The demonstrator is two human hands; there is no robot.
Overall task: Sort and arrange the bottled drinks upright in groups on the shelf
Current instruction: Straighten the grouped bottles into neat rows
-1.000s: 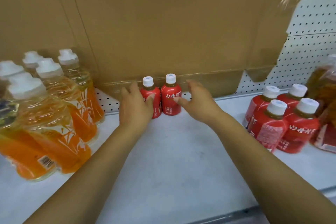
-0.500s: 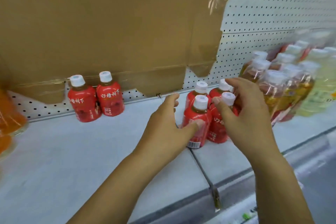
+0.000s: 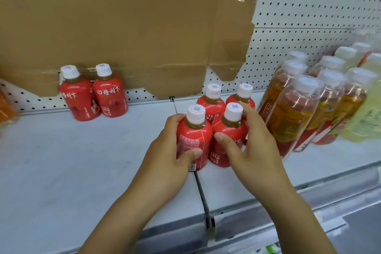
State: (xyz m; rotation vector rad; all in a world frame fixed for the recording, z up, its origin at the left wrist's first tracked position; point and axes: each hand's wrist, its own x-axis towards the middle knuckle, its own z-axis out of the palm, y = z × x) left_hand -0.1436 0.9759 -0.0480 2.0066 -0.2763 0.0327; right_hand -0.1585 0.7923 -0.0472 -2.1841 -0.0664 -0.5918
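Change logged: you left the placed pair (image 3: 93, 97) far left; left grip (image 3: 169, 156) curled round the near-left red bottle (image 3: 193, 140), right grip (image 3: 255, 150) round the near-right red bottle (image 3: 227, 138), both upright on the shelf (image 3: 72, 161); likely next to join

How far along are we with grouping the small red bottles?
Done: one red pair stands upright by the cardboard. In hand: the left hand grips the front-left bottle, the right hand the front-right bottle. Left: those two and the two rear bottles behind them probably join the pair.
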